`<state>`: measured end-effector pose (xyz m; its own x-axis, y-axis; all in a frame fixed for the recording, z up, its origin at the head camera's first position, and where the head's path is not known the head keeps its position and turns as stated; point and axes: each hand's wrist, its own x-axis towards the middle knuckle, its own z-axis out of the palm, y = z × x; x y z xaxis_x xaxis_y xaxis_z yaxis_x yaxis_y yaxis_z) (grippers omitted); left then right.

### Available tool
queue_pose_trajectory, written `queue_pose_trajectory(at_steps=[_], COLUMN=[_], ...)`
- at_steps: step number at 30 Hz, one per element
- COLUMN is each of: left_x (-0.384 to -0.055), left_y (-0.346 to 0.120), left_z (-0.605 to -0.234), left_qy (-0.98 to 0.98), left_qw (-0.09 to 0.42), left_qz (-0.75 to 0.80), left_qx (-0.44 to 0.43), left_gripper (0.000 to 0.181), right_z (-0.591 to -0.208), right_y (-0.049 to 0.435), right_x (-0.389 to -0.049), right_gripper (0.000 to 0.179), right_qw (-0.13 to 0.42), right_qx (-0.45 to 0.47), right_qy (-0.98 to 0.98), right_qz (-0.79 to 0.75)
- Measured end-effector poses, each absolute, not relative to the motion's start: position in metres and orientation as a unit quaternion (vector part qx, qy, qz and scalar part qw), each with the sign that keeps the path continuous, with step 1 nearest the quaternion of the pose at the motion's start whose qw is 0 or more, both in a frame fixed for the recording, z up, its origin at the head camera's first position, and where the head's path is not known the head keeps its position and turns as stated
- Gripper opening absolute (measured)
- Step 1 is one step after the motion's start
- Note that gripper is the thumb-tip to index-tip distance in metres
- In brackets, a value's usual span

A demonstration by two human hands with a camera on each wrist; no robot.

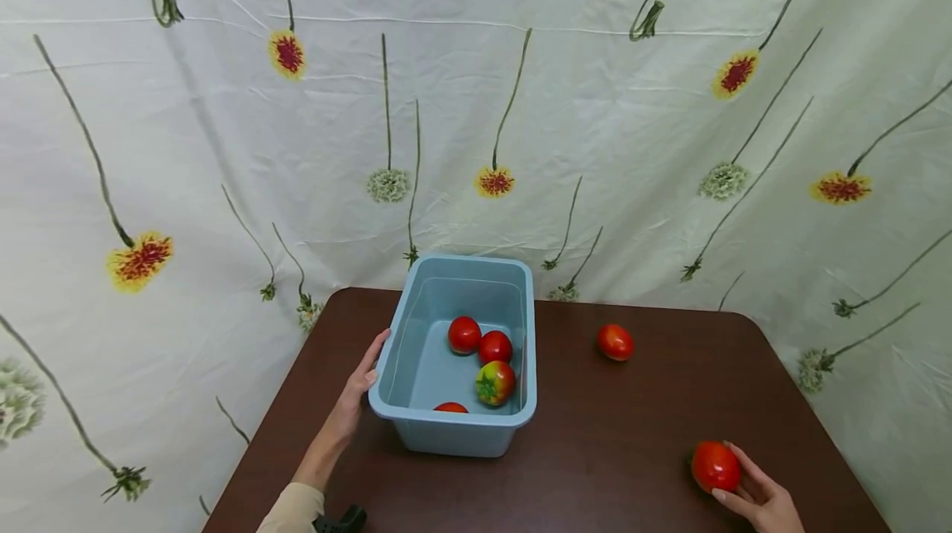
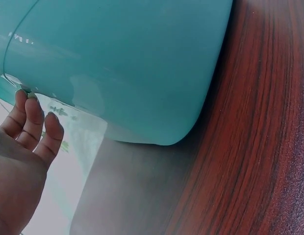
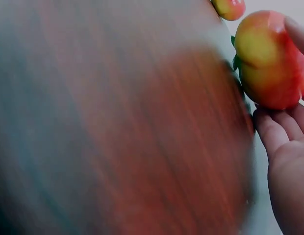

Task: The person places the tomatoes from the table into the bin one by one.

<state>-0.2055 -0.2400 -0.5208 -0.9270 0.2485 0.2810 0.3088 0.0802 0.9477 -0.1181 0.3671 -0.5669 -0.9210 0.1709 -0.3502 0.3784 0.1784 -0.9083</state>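
Observation:
A light blue plastic bin (image 1: 455,427) stands on the table, with several red tomatoes inside, among them a green-and-red one (image 1: 495,383). My left hand (image 1: 354,397) holds the bin's left rim; in the left wrist view its bent fingertips (image 2: 32,105) meet the rim's underside. At the table's right front, my right hand (image 1: 764,496) grips a red tomato (image 1: 716,467) between thumb and fingers. The right wrist view shows yellow patches and green leaf tips on this tomato (image 3: 265,58), fingers beneath and thumb on the opposite side.
Another tomato (image 1: 615,342) lies on the dark brown table (image 1: 595,450), right of the bin toward the back. A white flower-patterned cloth (image 1: 461,87) hangs behind the table. A dark band (image 1: 340,519) sits by the left sleeve.

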Motion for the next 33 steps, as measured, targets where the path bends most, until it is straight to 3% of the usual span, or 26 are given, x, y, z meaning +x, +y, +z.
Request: queue_pose_trajectory(at_steps=[8,13,24,33], left_x=[-0.204,-0.205,-0.206,-0.205], left_y=[-0.239,-0.239,-0.239,-0.240], left_z=[-0.522,-0.521,-0.520,-0.521], left_qy=[-0.736,-0.732,-0.734,-0.735], left_qw=[0.023,0.027,0.028,0.026], left_qz=[-0.648,-0.651,-0.648,-0.648], left_qx=[-0.192,-0.198,-0.198,-0.199], left_gripper=[0.056,0.056,0.056,0.055], right_z=[-0.571,-0.574,-0.582,-0.574], right_y=[0.366,0.364,0.353,0.347], right_x=[-0.116,-0.117,-0.125,-0.125], right_gripper=[0.106,0.103,0.105,0.100], right_qw=[0.074,0.057,0.024,0.040], right_qx=[0.198,0.204,0.227,0.240], right_qy=[0.708,0.658,0.716,0.722], right_qz=[-0.674,-0.722,-0.660,-0.647])
